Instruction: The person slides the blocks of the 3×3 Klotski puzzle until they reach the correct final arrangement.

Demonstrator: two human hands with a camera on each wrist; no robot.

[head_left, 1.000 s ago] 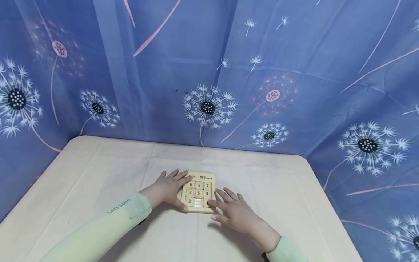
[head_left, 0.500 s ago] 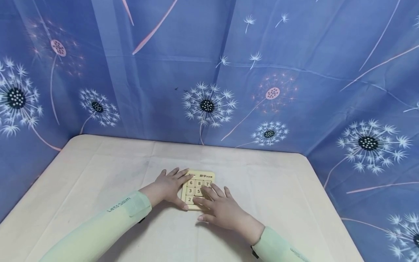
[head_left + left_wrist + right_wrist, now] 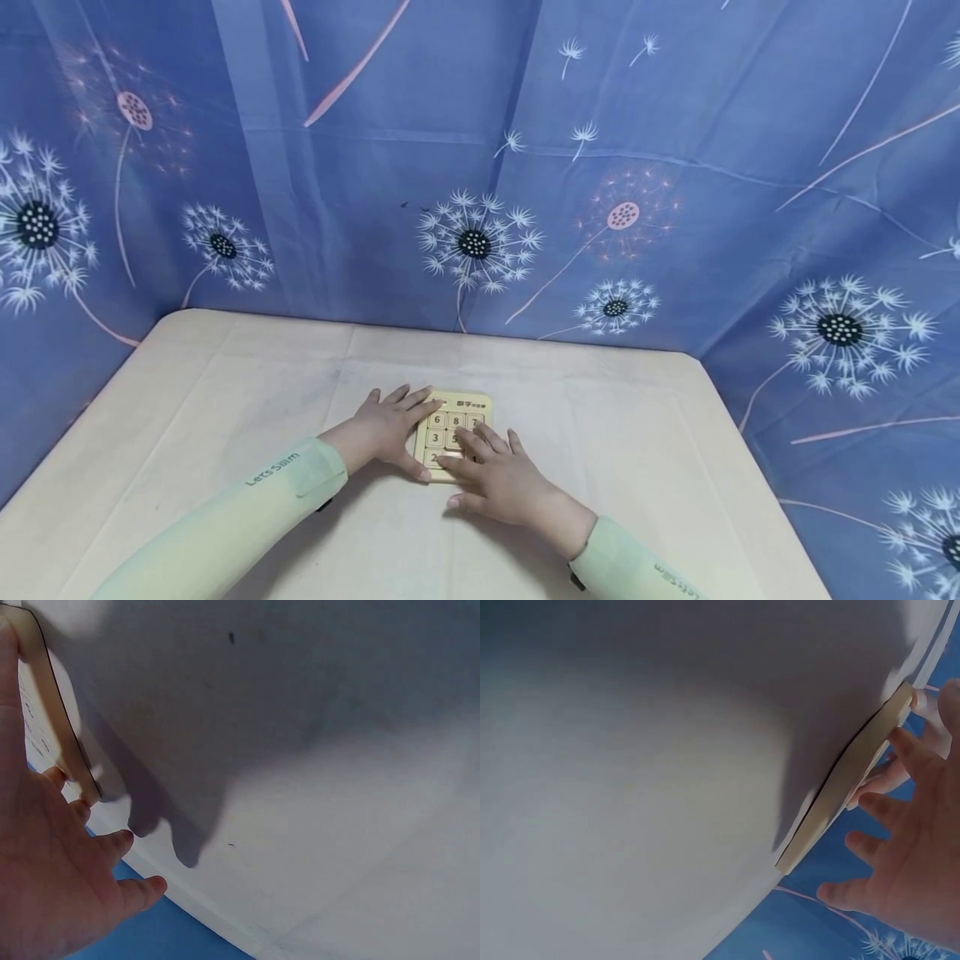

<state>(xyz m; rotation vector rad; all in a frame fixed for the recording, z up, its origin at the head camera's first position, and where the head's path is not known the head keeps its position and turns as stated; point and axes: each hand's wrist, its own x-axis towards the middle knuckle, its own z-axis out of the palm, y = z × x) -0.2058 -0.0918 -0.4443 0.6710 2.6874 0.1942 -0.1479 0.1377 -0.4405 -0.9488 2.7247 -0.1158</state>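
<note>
A pale yellow number slide puzzle (image 3: 480, 397) lies on the table, with numbered square tiles in a frame. My left hand (image 3: 385, 427) rests at its left side, fingers spread, thumb at the near left corner and index fingertip at the far left corner. In the left wrist view the puzzle's edge (image 3: 56, 712) runs along that hand's thumb and fingertips. My right hand (image 3: 506, 482) reaches over the lower right tiles with fingers extended, its index fingertip at the tile marked 2 (image 3: 433, 457). Its fingers hide the bottom right tiles. The right wrist view shows the puzzle side-on (image 3: 847, 772).
A cream cloth covers the table (image 3: 300, 367), with rounded far corners. Blue curtains (image 3: 360, 192) printed with dandelions stand behind it and on both sides. Pale green sleeves (image 3: 247, 508) cover both forearms.
My right hand has moved left, from the lower right tile across the bottom row towards the tile marked 2. The left hand and the puzzle frame stay in place.
</note>
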